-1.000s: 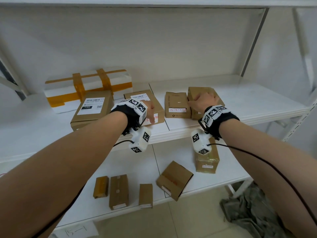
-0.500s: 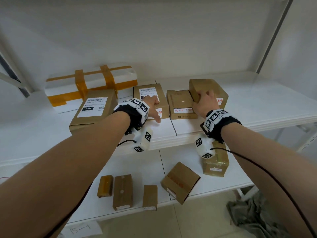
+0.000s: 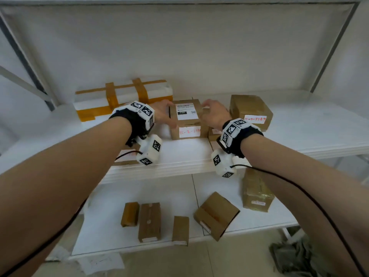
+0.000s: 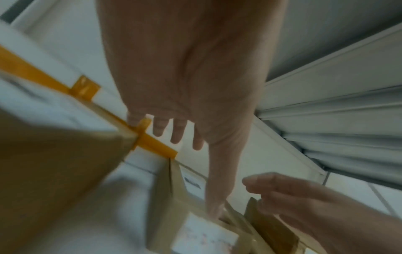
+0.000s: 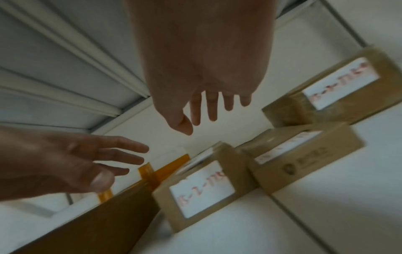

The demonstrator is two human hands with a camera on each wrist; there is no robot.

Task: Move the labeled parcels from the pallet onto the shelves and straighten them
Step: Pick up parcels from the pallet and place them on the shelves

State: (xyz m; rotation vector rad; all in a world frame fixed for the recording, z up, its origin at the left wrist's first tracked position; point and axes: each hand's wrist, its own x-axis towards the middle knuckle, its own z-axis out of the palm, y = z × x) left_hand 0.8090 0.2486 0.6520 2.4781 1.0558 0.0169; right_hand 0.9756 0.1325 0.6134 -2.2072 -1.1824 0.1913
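Observation:
On the upper shelf [image 3: 299,124] a brown parcel [image 3: 186,118] with a printed top label and a red handwritten front label stands between my hands. My left hand [image 3: 164,114] is open at its left edge, and its thumb [image 4: 214,209] touches the top of the parcel [image 4: 189,214]. My right hand [image 3: 212,113] hovers open at the parcel's right top edge, fingers [image 5: 212,106] straight and holding nothing. A flat parcel [image 3: 213,134] lies under my right wrist. Another labelled parcel [image 3: 250,111] stands to the right. My left forearm mostly hides a further parcel [image 3: 127,157].
A white foam box [image 3: 121,98] bound with orange tape sits at the back left. The lower shelf [image 3: 111,216] carries several small brown parcels, one tilted [image 3: 216,214]. A grey cloth [image 3: 299,258] lies on the floor at lower right. The shelf's right part is bare.
My right hand left the rightmost parcel and moved left to the middle parcel's right edge. My left hand shifted from that parcel's top front to its left side.

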